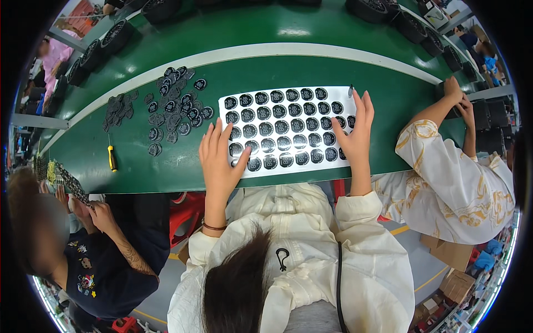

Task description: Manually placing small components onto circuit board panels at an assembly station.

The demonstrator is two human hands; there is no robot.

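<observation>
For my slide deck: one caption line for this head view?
Both hands, left hand and right hand, rest flat on a white sheet of round black stickers on a green conveyor table.

Your single head camera looks steeply down from above your own hair onto the green table (pixel 144 161), close in. The white sheet of round black stickers (pixel 286 127) lies mid-frame on that table; the fisheye bends the table's edges.

A white label sheet (pixel 286 130) of round black stickers lies on the green table (pixel 139 161); loose black stickers (pixel 175 108) left.
</observation>
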